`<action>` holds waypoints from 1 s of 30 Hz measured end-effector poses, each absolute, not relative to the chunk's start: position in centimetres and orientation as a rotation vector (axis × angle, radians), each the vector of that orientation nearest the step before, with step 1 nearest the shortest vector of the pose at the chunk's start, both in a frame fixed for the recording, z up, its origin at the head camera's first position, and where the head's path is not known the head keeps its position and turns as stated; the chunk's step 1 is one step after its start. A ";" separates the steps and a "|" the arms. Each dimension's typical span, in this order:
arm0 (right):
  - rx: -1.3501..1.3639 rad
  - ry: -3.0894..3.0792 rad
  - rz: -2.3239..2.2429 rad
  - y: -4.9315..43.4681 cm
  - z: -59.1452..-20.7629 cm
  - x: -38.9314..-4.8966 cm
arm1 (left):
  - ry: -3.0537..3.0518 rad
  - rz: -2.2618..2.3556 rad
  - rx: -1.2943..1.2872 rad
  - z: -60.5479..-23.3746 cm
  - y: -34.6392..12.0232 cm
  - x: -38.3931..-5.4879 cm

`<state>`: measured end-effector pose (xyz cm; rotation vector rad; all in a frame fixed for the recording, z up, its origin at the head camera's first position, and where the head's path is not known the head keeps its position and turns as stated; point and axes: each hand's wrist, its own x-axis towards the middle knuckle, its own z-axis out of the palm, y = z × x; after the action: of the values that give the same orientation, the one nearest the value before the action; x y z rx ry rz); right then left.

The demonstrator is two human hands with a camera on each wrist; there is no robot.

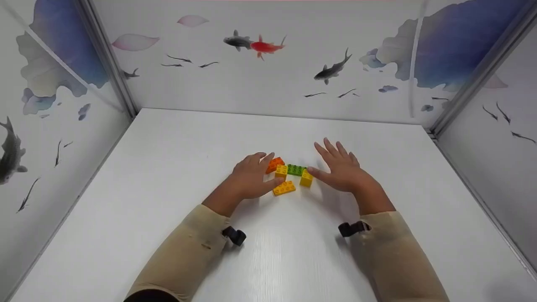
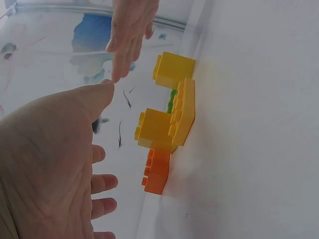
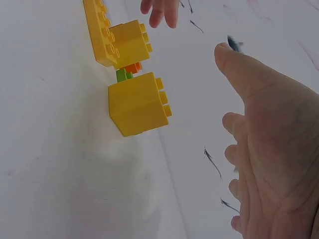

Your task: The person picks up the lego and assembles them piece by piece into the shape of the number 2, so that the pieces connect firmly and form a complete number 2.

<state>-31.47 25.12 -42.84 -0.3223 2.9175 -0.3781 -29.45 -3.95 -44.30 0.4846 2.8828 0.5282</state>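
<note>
Several toy building bricks sit close together on the white table. An orange brick [image 1: 276, 162] is at the back left, partly behind my left hand [image 1: 254, 176]. Beside it stands a tall yellow brick [image 1: 281, 171], and a green brick [image 1: 296, 169] lies to its right. A second tall yellow brick [image 1: 306, 179] is near the thumb of my right hand [image 1: 342, 170]. At the front lies a flat yellow brick [image 1: 287, 188]. Both hands hover around the group with fingers extended and hold nothing. In the wrist views, gaps show between the palms and the bricks.
The white table [image 1: 268, 251] is enclosed by a back wall [image 1: 268, 92] and side walls printed with fish and leaves. Metal posts [image 1: 111, 63] stand at the corners. A dark strap with a small block [image 1: 354, 228] is at the right wrist, another [image 1: 234, 235] at the left.
</note>
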 end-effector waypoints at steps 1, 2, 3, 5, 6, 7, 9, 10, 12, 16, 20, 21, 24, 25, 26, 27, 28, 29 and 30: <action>-0.328 2.914 -0.385 25.0 -42.9 -31.4 | 2.885 0.536 0.481 -44.4 -3.9 -29.4; -0.333 2.911 -0.389 24.9 -42.9 -31.4 | 2.887 0.544 0.483 -44.4 -3.8 -29.4; -0.339 2.905 -0.398 24.8 -43.0 -31.4 | 2.887 0.551 0.485 -44.5 -3.7 -29.4; -0.347 2.889 -0.421 24.7 -43.1 -31.4 | 2.873 0.575 0.495 -44.6 -3.6 -29.4; -0.350 2.878 -0.435 24.6 -43.1 -31.4 | 2.859 0.592 0.500 -44.7 -3.5 -29.4; -0.352 2.863 -0.452 24.5 -43.2 -31.5 | 2.840 0.613 0.511 -44.8 -3.5 -29.3; -0.337 2.826 -0.502 24.4 -43.3 -31.6 | 2.800 0.645 0.528 -45.0 -3.4 -29.3; -0.326 2.808 -0.527 24.4 -43.3 -31.6 | 2.777 0.665 0.532 -45.1 -3.3 -29.3; -0.301 2.775 -0.577 24.3 -43.4 -31.7 | 2.739 0.697 0.534 -45.3 -3.2 -29.4; -0.288 2.747 -0.654 24.3 -43.7 -31.8 | 2.698 0.735 0.518 -45.6 -2.9 -29.7; -0.317 2.739 -0.721 24.3 -44.1 -32.1 | 2.690 0.776 0.525 -45.9 -2.8 -29.9; -0.319 2.734 -0.738 24.3 -44.2 -32.1 | 2.691 0.791 0.531 -46.0 -2.8 -30.0; -0.291 2.723 -0.775 24.2 -44.3 -32.3 | 2.694 0.834 0.548 -46.3 -2.8 -30.2; -0.281 2.718 -0.780 24.1 -44.3 -32.3 | 2.693 0.845 0.548 -46.4 -2.8 -30.3; -0.279 2.716 -0.783 24.1 -44.3 -32.3 | 2.694 0.850 0.546 -46.4 -2.8 -30.3; -0.280 2.716 -0.781 24.0 -44.4 -32.4 | 2.693 0.860 0.544 -46.5 -2.7 -30.3; -0.283 2.715 -0.781 24.0 -44.4 -32.4 | 2.694 0.860 0.545 -46.6 -2.7 -30.3; -0.286 2.715 -0.783 24.0 -44.5 -32.4 | 2.695 0.858 0.545 -46.6 -2.6 -30.3; -0.286 2.717 -0.785 24.0 -44.6 -32.5 | 2.695 0.855 0.550 -46.6 -2.6 -30.3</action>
<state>-32.48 23.99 -44.58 -0.2860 2.7172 -0.7848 -30.34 -2.57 -46.62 0.5498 2.6949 0.8548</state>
